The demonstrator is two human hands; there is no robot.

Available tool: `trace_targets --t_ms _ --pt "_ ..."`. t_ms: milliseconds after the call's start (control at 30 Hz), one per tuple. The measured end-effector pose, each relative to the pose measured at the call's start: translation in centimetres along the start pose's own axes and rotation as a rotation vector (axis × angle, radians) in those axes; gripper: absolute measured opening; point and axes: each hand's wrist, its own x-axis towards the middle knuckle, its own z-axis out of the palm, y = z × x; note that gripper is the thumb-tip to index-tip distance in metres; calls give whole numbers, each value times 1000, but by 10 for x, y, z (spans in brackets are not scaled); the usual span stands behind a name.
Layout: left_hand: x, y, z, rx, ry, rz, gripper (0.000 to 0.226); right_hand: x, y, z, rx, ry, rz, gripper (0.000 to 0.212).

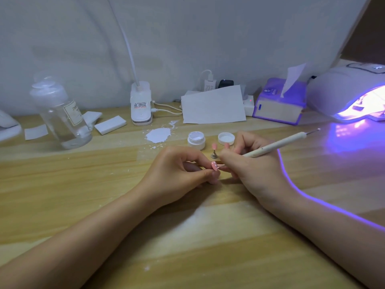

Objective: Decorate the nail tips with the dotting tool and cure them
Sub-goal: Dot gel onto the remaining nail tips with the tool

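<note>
The pink nail tip [214, 165] sits pinched in your left hand [179, 176] at centre; your right hand [248, 170] grips the cream dotting tool [277, 144], its long axis slanting far-right, working end on the tip.

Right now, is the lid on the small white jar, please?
No, the jar stands open, and its lid lies beside it on the table.

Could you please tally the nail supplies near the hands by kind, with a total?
Pink nail tips on stands: 2, one held, one standing
Dotting tool: 1
Open white jar: 1
Jar lid: 1
Curing lamp: 1
Total: 6
</note>
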Motion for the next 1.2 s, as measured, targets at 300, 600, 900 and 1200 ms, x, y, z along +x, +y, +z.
trace_targets --t_ms 300,600,900,1200 --pt "0 2 0 3 2 10 19 2 4 -2 67 -70 21 41" --pt "-1 3 0 -21 0 16 21 3 5 -3 106 -95 24 42" --pt "0 1 0 9 5 21 21 1 3 -2 73 -99 8 38" --pt "0 -1 -1 14 -3 19 20 2 4 -2 52 -85 17 38"
